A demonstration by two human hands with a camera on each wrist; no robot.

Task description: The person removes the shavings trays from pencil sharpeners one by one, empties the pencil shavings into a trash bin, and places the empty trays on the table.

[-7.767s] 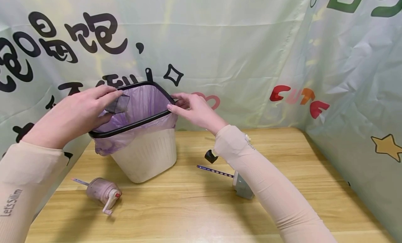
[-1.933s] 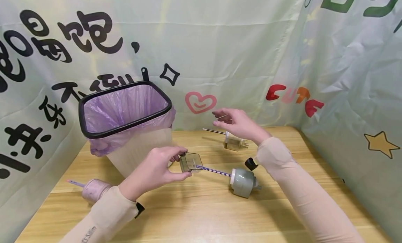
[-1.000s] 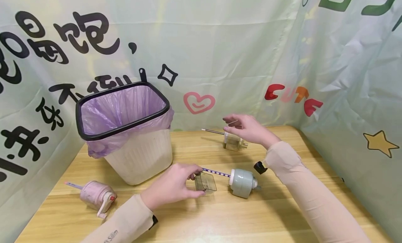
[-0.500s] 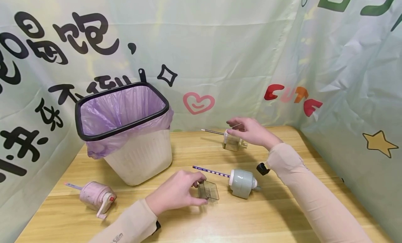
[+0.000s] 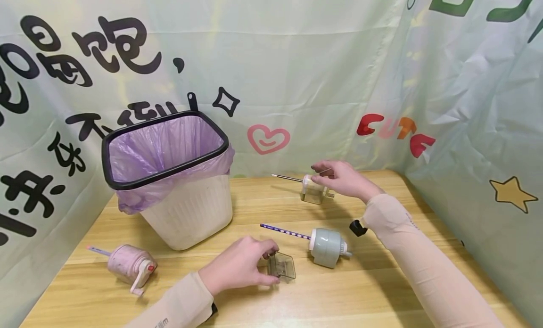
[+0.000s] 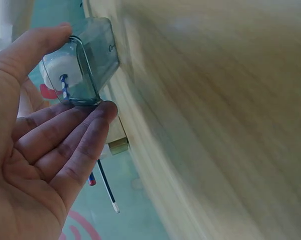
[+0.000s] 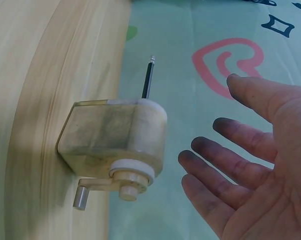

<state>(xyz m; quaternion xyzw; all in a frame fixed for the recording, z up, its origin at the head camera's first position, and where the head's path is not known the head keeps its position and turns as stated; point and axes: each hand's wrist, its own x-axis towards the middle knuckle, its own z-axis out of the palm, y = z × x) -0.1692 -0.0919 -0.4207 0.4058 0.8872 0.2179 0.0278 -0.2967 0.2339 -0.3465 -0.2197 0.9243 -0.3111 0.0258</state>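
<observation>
My left hand (image 5: 239,266) pinches a clear smoky shavings tray (image 5: 283,266) between thumb and fingertips, low at the table's front middle. In the left wrist view the thumb lies on one edge of the tray (image 6: 98,55) and the fingertips on the opposite one. Just right of it lies a grey-green crank pencil sharpener (image 5: 326,249) with a blue dotted pencil (image 5: 288,232) in it. My right hand (image 5: 348,181) hovers with spread, loose fingers beside a beige crank sharpener (image 7: 113,132) and holds nothing. Dark smudges cover its fingertips. A black pencil (image 7: 148,80) sticks out of the beige sharpener.
A white bin (image 5: 191,210) with a black rim and purple liner stands at the back left. A pink crank sharpener (image 5: 127,263) with a pencil in it lies at the front left. A printed cloth (image 5: 314,83) encloses the table's back and sides.
The left hand has brought the tray from the bin's mouth down to the table beside the grey-green sharpener. My right hand has left the bin's rim and moved right, near the beige sharpener.
</observation>
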